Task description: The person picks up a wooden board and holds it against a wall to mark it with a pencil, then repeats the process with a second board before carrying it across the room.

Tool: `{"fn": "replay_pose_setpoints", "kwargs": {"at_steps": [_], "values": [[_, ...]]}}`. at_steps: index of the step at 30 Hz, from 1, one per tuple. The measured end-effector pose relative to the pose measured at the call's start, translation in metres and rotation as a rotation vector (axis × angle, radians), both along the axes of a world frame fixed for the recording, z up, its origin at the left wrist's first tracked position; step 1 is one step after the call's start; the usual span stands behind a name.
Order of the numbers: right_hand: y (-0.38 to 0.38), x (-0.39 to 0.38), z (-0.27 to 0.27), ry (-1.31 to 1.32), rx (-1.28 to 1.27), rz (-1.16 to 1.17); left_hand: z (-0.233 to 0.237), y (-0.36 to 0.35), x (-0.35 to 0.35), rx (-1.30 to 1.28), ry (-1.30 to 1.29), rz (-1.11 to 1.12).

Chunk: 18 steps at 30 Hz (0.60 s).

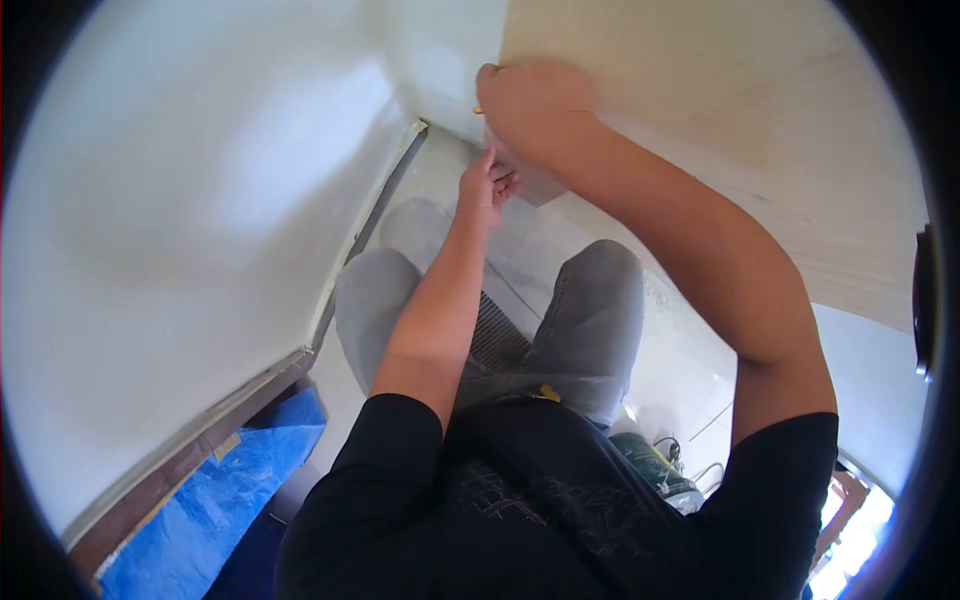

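At the left edge of a pale wooden panel (700, 90), my right hand (530, 100) is closed, with a small yellow-orange tip showing beside its fingers. What it grips is mostly hidden. Just below, my left hand (487, 188) is palm up, its fingers partly curled and spread near the panel's lower corner. No object shows in the left palm. A light brown piece (540, 185) extends below my right forearm, close to the left fingers.
A white wall (200, 180) rises on the left, with a grey strip (385, 190) along its base. Blue plastic sheeting (220, 510) lies at the lower left. A green object (645, 460) with wires is behind my right leg. Pale tiles (680, 340) form the floor.
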State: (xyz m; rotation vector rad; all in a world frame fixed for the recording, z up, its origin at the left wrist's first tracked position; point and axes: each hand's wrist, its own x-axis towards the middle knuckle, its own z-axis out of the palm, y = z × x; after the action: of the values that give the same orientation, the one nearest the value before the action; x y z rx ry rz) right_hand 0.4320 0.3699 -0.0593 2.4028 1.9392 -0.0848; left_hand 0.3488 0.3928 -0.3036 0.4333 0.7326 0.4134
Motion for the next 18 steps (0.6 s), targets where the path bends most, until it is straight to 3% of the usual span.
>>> {"fn": "replay_pose_setpoints", "kwargs": {"at_steps": [10, 18], "values": [[-0.001, 0.000, 0.012, 0.120, -0.056, -0.001, 0.014, -0.025, 0.029, 0.094, 0.187, 0.213], [0.005, -0.002, 0.014, -0.048, -0.132, 0.029, -0.013, -0.029, 0.025, -0.038, 0.276, 0.274]]}}
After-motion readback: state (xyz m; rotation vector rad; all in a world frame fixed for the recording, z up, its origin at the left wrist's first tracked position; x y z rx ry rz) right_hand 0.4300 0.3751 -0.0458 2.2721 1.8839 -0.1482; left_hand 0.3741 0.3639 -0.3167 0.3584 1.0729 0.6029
